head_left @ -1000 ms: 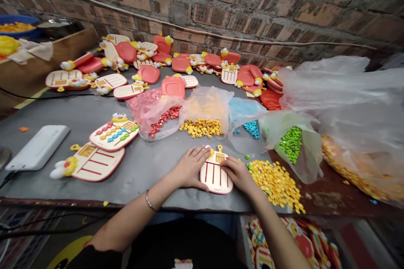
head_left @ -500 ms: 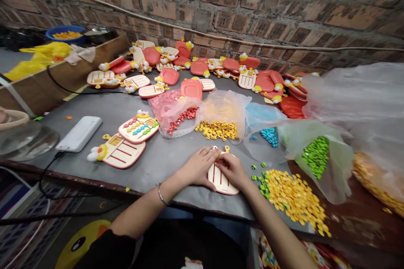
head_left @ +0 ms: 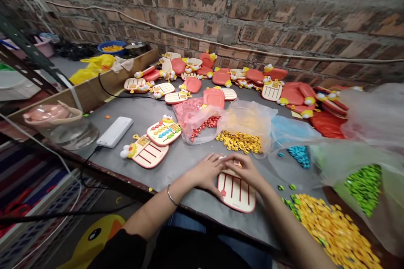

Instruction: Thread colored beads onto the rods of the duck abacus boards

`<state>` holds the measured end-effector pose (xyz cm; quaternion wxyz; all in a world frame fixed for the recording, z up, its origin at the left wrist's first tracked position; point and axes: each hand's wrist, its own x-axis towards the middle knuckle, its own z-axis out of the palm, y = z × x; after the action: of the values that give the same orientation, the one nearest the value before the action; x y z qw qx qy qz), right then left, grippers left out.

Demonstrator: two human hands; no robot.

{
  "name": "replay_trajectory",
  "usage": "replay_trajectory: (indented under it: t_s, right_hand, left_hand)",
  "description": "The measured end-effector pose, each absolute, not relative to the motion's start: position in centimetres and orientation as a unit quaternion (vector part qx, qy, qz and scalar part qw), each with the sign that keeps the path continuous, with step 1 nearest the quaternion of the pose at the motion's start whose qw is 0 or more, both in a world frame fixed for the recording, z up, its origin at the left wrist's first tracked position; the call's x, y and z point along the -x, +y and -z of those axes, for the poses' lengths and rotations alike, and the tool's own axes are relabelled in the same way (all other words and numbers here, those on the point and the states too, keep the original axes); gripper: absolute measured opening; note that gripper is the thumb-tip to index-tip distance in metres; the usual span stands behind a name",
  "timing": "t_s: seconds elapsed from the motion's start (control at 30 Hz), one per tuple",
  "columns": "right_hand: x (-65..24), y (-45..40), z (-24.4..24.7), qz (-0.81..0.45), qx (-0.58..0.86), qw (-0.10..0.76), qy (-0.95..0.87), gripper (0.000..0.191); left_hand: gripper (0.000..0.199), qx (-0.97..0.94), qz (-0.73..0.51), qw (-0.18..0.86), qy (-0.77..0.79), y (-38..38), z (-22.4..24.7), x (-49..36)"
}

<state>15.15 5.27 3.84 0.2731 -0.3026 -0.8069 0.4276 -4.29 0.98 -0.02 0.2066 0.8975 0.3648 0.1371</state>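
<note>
A cream slotted board point(head_left: 237, 193) with a red rim lies on the grey tabletop in front of me. One red bead point(head_left: 223, 193) sits at the lower end of its leftmost slot. My left hand point(head_left: 207, 173) rests against the board's left edge, fingers spread, thumb near the red bead. My right hand point(head_left: 244, 168) is over the board's top end, its fingers bent together near my left fingertips; whatever they pinch is too small to make out. To the left, a board with coloured beads point(head_left: 164, 132) overlaps a second beadless board point(head_left: 148, 153).
Bags of red beads point(head_left: 205, 126), yellow beads point(head_left: 241, 141), blue beads point(head_left: 299, 156) and green beads point(head_left: 364, 187) stand beyond. Loose yellow pieces point(head_left: 337, 235) spread at right. A white power bank point(head_left: 115, 132) lies left. Several boards and red covers point(head_left: 213, 98) line the back.
The view has swung left, so the table things appear further right. A red bead now shows in the board's left slot, and more of the board is uncovered between my hands.
</note>
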Motion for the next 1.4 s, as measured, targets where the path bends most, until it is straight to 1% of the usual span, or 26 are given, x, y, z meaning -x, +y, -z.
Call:
replay_trajectory:
  t_s: [0.07,0.1,0.13,0.2,0.27,0.33,0.37,0.5,0.63,0.73,0.83,0.93,1.03,1.1,1.2,1.3,1.33,1.4]
  right_hand:
    - [-12.4,7.4,-4.4,-0.374,0.322,0.286,-0.821,0.013]
    - [-10.6,8.4,-4.4,-0.354,0.316,0.270,-0.838,0.010]
    - [-8.7,9.3,-4.2,-0.336,0.305,0.246,-0.856,0.011]
    - [-4.7,10.7,-3.4,-0.297,0.279,0.200,-0.891,0.018]
    - [-1.5,11.7,-2.3,-0.259,0.275,0.163,-0.911,0.017]
    - [-0.1,12.2,-1.6,-0.243,0.270,0.147,-0.920,0.017]
    - [-0.2,12.3,-1.5,-0.246,0.262,0.154,-0.920,0.017]
    - [-5.4,11.4,-2.7,-0.298,0.248,0.260,-0.884,0.013]
    - [-14.1,8.9,-4.0,-0.339,0.327,0.353,-0.808,0.013]
    - [-19.6,6.6,-3.6,-0.330,0.398,0.389,-0.762,0.020]
    - [-22.6,4.5,-2.5,-0.296,0.451,0.358,-0.762,0.019]
    - [-23.1,3.1,-1.3,-0.238,0.459,0.309,-0.798,0.017]
    - [-22.5,2.6,-0.3,-0.177,0.460,0.293,-0.819,0.021]
    - [-22.2,2.6,0.0,-0.159,0.458,0.284,-0.827,0.024]
    - [-22.6,2.3,-0.1,-0.164,0.443,0.262,-0.841,0.024]
    - [-23.5,1.6,-0.3,-0.212,0.426,0.250,-0.843,0.016]
    - [-23.7,1.4,-0.4,-0.237,0.424,0.251,-0.838,0.018]
    - [-23.5,1.0,-0.3,-0.281,0.424,0.258,-0.821,0.029]
  left_hand:
    - [0.117,-0.899,-0.145,0.202,0.361,0.9,0.0,4.2]
    - [0.114,-0.900,-0.146,0.200,0.360,0.8,0.1,4.2]
    - [0.111,-0.900,-0.145,0.200,0.358,0.7,0.1,4.2]
    - [0.107,-0.902,-0.139,0.206,0.352,0.5,0.1,4.3]
    - [0.109,-0.904,-0.135,0.208,0.348,0.4,0.2,4.4]
    - [0.111,-0.904,-0.135,0.203,0.352,0.3,0.2,4.4]
    - [0.110,-0.903,-0.135,0.200,0.355,0.4,0.2,4.4]
    - [0.105,-0.907,-0.128,0.186,0.357,0.4,0.0,4.1]
    - [0.110,-0.911,-0.124,0.172,0.353,0.4,-0.2,3.9]
    - [0.112,-0.908,-0.120,0.175,0.362,0.4,-0.3,3.9]
    - [0.116,-0.903,-0.094,0.186,0.376,0.5,-0.4,3.8]
    - [0.123,-0.898,-0.081,0.197,0.386,0.3,-0.6,3.6]
    - [0.122,-0.895,-0.077,0.198,0.392,0.2,-0.8,3.5]
    - [0.121,-0.894,-0.072,0.196,0.396,0.1,-0.9,3.4]
    - [0.120,-0.894,-0.071,0.188,0.401,0.1,-1.1,3.3]
    - [0.120,-0.891,-0.076,0.186,0.406,0.1,-1.1,3.2]
    - [0.121,-0.891,-0.078,0.187,0.407,0.1,-1.1,3.2]
    - [0.122,-0.891,-0.083,0.189,0.404,0.2,-0.9,3.2]
